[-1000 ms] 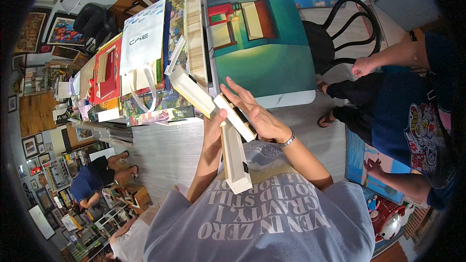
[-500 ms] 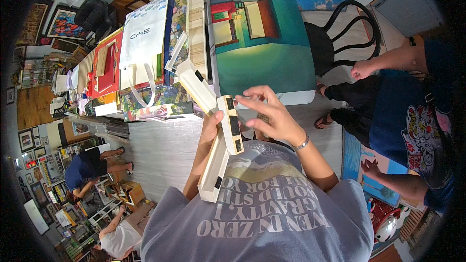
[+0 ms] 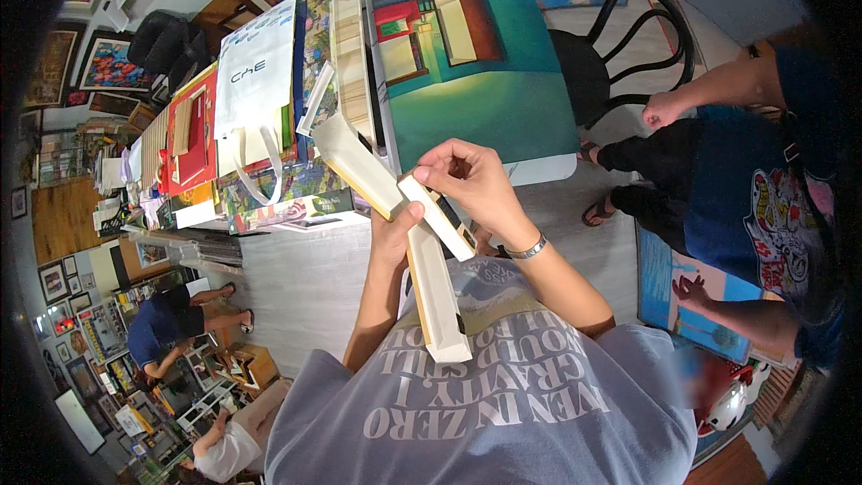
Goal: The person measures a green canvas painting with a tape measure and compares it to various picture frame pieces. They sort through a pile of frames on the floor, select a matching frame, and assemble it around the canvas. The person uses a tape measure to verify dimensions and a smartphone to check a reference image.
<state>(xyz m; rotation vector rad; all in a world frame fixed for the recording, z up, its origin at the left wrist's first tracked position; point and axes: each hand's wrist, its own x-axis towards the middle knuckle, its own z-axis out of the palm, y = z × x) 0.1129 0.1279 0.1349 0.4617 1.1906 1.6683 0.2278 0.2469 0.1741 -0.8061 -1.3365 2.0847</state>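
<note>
My left hand (image 3: pixel 395 232) is wrapped around the middle of a white, channel-shaped frame corner sample (image 3: pixel 437 305). One arm of it reaches toward the table, and the other slants back over my shirt. Its gold-tan outer edge shows. Across the bend lies a shorter white frame moulding piece (image 3: pixel 440 223) with a dark patch at its near end. My right hand (image 3: pixel 467 181) pinches the far end of this short piece between thumb and fingers. The left thumb rests against the short piece too. Whether the two pieces touch, I cannot tell.
Ahead, a green painting (image 3: pixel 476 117) lies on a white-edged table. Left of it stand a white paper bag (image 3: pixel 256 72), stacked boards and another white moulding piece (image 3: pixel 316 99). A black chair (image 3: pixel 584 81) is at right, beside a standing person (image 3: pixel 718 189). Two people are at lower left.
The short piece has turned over: its dark-patched side faced up before, and now a plain white face does. My right hand has closed on its far end. The corner sample has tilted.
</note>
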